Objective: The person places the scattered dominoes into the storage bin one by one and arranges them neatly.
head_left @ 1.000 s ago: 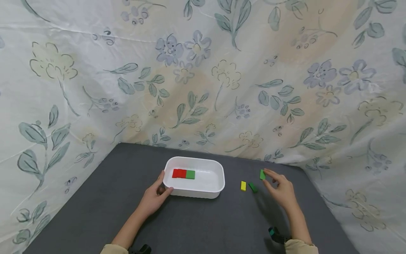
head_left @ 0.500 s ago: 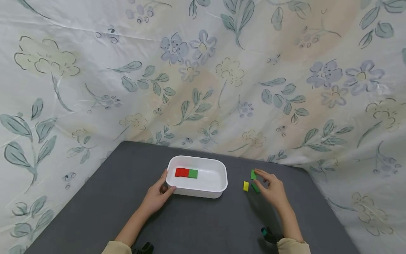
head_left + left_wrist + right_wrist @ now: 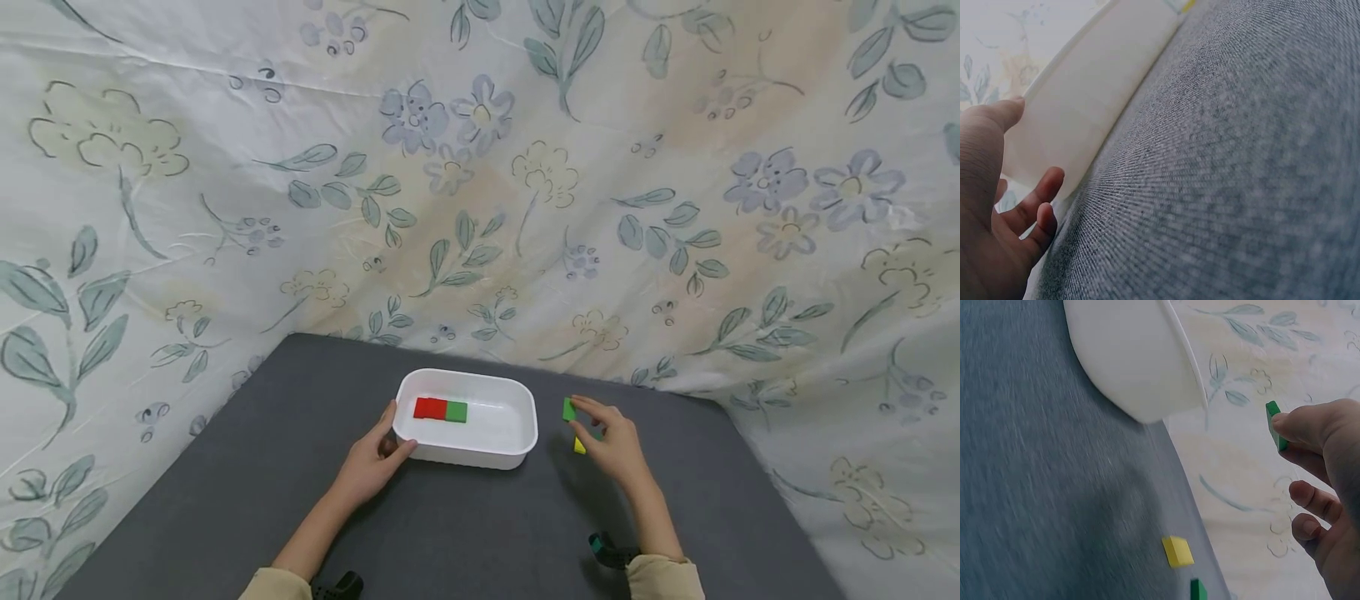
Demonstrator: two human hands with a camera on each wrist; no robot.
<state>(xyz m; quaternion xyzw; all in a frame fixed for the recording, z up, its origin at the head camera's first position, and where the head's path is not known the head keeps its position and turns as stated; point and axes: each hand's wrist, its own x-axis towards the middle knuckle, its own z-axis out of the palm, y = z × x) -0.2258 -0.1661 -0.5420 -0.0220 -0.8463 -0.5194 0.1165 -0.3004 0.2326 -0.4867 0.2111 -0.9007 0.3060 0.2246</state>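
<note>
A white plastic tub [image 3: 497, 421] stands on the dark grey cloth. My left hand [image 3: 366, 473] grips its left end, thumb at the rim in the left wrist view, other fingers around the corner. Red blocks [image 3: 430, 408] and a green block [image 3: 456, 412] lie in a row inside it. Between thumb and fingertips my right hand [image 3: 617, 448] pinches a flat green block [image 3: 569, 409], raised above the table, just right of the tub. Below that hand lie a yellow block [image 3: 1177, 551] and another green block [image 3: 1197, 590]; in the head view the hand partly covers both.
The grey-covered table [image 3: 465, 533] reaches back to a floral curtain [image 3: 480, 208], which also hangs along both sides. Dark bands with camera gear sit on both wrists, beside beige sleeves [image 3: 663, 579].
My right hand has moved left toward the tub with the green block between its fingertips, passing over the yellow block and the other green one. My left hand stays on the tub.
</note>
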